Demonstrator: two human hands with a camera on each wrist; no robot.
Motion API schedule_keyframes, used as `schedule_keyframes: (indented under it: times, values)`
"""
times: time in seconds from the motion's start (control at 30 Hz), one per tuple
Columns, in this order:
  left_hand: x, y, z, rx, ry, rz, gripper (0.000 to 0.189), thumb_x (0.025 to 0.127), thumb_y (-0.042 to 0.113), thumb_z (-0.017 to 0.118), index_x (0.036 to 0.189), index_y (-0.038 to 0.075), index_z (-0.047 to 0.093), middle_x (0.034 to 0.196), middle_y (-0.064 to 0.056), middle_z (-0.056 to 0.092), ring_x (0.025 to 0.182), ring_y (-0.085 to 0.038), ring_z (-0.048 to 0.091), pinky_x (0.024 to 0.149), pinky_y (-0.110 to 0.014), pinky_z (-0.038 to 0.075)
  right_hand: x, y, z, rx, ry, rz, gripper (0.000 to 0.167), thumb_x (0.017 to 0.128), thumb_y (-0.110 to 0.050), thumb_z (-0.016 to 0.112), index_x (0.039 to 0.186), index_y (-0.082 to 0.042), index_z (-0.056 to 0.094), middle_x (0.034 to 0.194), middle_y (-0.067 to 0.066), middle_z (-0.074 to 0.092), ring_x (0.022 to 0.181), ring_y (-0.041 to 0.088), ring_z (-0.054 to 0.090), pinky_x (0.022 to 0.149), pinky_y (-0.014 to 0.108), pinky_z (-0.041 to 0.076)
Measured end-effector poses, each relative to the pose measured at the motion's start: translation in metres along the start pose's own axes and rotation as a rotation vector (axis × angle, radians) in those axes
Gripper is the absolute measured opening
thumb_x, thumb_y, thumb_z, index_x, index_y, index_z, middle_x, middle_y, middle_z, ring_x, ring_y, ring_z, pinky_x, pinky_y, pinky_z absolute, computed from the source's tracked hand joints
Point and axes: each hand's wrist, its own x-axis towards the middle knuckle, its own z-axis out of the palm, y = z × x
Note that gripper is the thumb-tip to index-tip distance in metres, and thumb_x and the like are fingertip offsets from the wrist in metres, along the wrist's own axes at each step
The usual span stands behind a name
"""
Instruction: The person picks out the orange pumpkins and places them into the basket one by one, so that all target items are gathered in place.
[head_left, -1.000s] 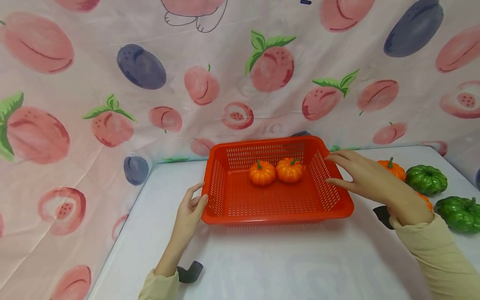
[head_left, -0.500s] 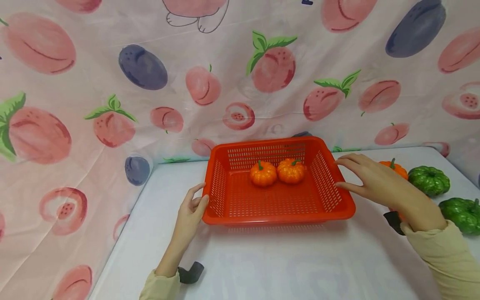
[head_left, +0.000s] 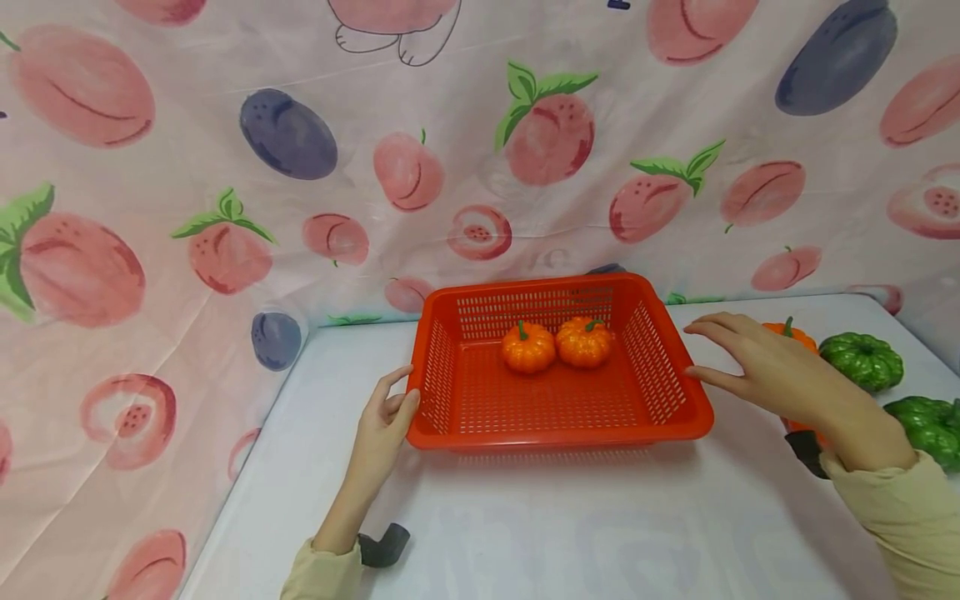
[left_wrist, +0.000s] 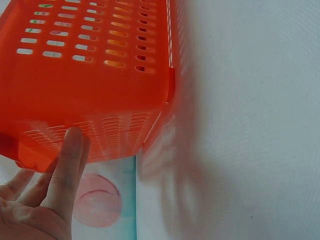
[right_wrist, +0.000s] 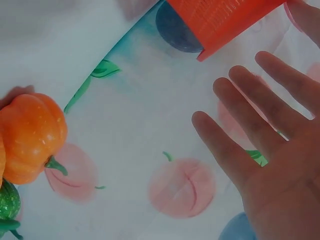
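Note:
A red-orange plastic basket [head_left: 547, 433] with slotted walls sits at the middle of the white table, near the back. Inside it, two small orange pumpkins [head_left: 528, 347] with green stems lie side by side toward the back wall. My left hand [head_left: 382, 425] holds the basket's left rim, its thumb over the edge; in the left wrist view its fingers [left_wrist: 65, 175] reach below the rim against the outer wall. Just off the right rim is my right hand [head_left: 757, 367], thumb and fingers spread, with nothing in it; the right wrist view shows its fingers apart.
Right of the basket lie a green pumpkin [head_left: 862, 361], another green one [head_left: 928, 429] in front of it, and an orange pumpkin [head_left: 801, 335] partly behind my right hand. More orange shows beside my right wrist. A fruit-print cloth [head_left: 555, 233] hangs behind the table [head_left: 525, 533].
My right hand has come away from the basket's right rim and moved a little to the right, fingers still spread. My left hand and the basket stay put.

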Motion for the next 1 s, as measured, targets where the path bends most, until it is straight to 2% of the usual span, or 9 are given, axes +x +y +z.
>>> schedule_keyframes:
  times: [0.33, 0.47, 0.57, 0.83, 1.0]
  values:
    - [0.0, 0.0, 0.0, 0.004, 0.001, 0.007, 0.044, 0.102, 0.028, 0.058, 0.144, 0.024, 0.046, 0.114, -0.021, 0.069, 0.094, -0.029, 0.071, 0.079, -0.025, 0.058, -0.006, 0.007, -0.001, 0.001, 0.029, 0.01, 0.059, 0.085, -0.035, 0.079, 0.13, -0.004, 0.058, 0.13, 0.017, 0.057, 0.121, 0.036, 0.051, 0.089, 0.059, 0.05]
    - [0.0, 0.002, 0.0, 0.008, 0.001, 0.001, 0.044, 0.102, 0.027, 0.058, 0.144, 0.024, 0.046, 0.115, -0.021, 0.069, 0.096, -0.03, 0.071, 0.08, -0.026, 0.058, -0.008, 0.012, -0.001, -0.022, 0.054, -0.026, 0.058, 0.083, -0.034, 0.081, 0.128, -0.003, 0.059, 0.126, 0.017, 0.059, 0.099, 0.027, 0.061, 0.079, 0.052, 0.055]
    - [0.0, 0.002, 0.0, 0.008, 0.001, -0.001, 0.044, 0.102, 0.026, 0.058, 0.144, 0.024, 0.046, 0.115, -0.02, 0.069, 0.096, -0.031, 0.071, 0.08, -0.026, 0.058, -0.01, 0.017, 0.0, -0.045, 0.063, -0.053, 0.058, 0.082, -0.033, 0.081, 0.125, -0.002, 0.06, 0.122, 0.018, 0.06, 0.087, 0.022, 0.06, 0.074, 0.05, 0.055]
    - [-0.001, 0.003, 0.001, 0.005, 0.005, -0.003, 0.043, 0.102, 0.026, 0.058, 0.143, 0.023, 0.046, 0.116, -0.02, 0.069, 0.097, -0.031, 0.071, 0.08, -0.026, 0.058, -0.019, 0.025, 0.001, -0.037, 0.026, 0.014, 0.054, 0.085, -0.036, 0.078, 0.124, -0.004, 0.061, 0.122, 0.016, 0.06, 0.11, 0.033, 0.053, 0.084, 0.06, 0.05]
    - [-0.001, 0.003, 0.001, 0.0, 0.002, 0.005, 0.043, 0.102, 0.025, 0.058, 0.144, 0.022, 0.046, 0.115, -0.021, 0.069, 0.095, -0.03, 0.071, 0.079, -0.026, 0.058, -0.026, 0.032, 0.004, -0.034, 0.037, 0.023, 0.051, 0.084, -0.036, 0.079, 0.122, -0.006, 0.063, 0.118, 0.013, 0.061, 0.107, 0.029, 0.055, 0.084, 0.057, 0.05]
